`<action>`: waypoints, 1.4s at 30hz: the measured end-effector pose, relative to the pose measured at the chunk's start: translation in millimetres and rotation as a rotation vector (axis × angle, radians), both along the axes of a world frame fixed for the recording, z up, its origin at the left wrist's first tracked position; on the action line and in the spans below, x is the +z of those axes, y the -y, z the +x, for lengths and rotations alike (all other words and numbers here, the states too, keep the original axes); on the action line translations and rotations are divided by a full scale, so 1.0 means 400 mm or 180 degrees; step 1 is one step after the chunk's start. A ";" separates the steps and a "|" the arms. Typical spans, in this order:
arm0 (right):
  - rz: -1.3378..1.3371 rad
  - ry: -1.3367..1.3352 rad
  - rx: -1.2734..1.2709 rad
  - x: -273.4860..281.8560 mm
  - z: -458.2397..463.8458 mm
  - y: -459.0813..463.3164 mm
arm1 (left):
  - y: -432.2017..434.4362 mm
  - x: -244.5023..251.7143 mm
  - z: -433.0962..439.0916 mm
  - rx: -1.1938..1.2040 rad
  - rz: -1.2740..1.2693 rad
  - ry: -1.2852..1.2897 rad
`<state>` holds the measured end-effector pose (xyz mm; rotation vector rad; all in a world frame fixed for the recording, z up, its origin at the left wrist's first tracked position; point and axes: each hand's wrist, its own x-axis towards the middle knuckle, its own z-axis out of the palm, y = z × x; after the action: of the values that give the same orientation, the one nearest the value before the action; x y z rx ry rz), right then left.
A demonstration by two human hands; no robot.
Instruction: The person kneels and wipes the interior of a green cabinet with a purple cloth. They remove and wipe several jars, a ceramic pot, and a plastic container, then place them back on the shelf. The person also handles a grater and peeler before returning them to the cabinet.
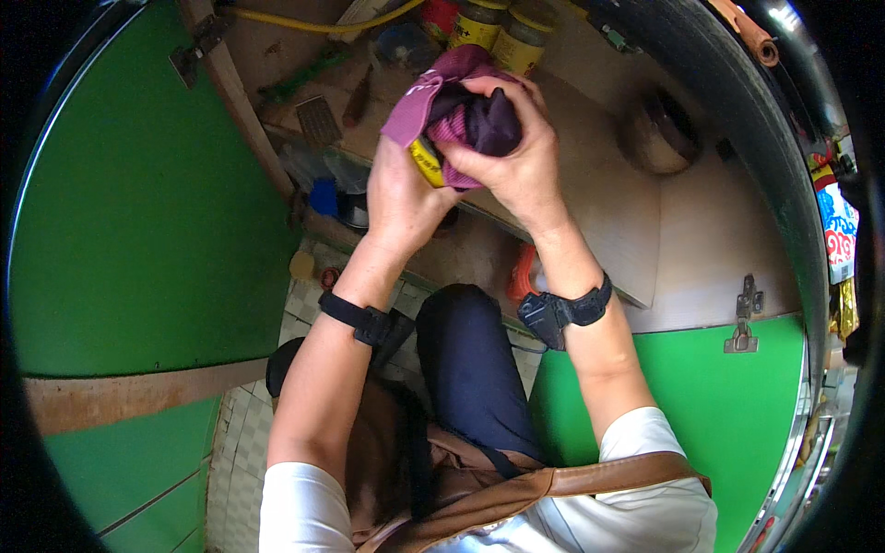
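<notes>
A purple cloth [415,114] with a dark inner side is bunched between my hands, in front of the open cabinet. Under it shows the yellow label [425,163] of a container, most likely a jar; the cloth and my fingers hide most of it. My left hand [408,197] clasps this container from the left and below. On the other side, my right hand [529,155] grips the bunched cloth, thumb and fingers curled around its dark folds, pressed against the container. Each forearm wears a black strap.
Glass jars with yellow labels [477,24] stand at the back of the cabinet shelf [581,186]. A flat grater-like tool [319,121] lies to their left, and a round metal pot [660,135] to the right. Green cabinet doors [152,207] stand open; an orange object [523,271] sits lower down.
</notes>
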<state>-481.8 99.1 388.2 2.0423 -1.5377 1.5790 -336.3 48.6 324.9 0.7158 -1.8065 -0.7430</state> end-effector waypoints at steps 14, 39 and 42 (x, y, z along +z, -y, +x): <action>0.0439 0.0191 0.0293 0.062 0.130 0.016 | -0.044 0.018 0.162 0.0417 -0.0490 0.0286; 0.0263 0.2766 0.1698 0.072 0.203 -0.085 | -0.017 0.043 0.264 -0.0002 0.0610 -0.0759; 0.0371 0.1452 0.1639 0.060 0.204 -0.016 | -0.045 0.060 0.246 -0.0162 0.0649 -0.0439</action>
<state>-400.2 105.5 412.4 2.4005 -1.3017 2.3256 -237.7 66.8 348.7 0.7341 -1.6442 -0.9968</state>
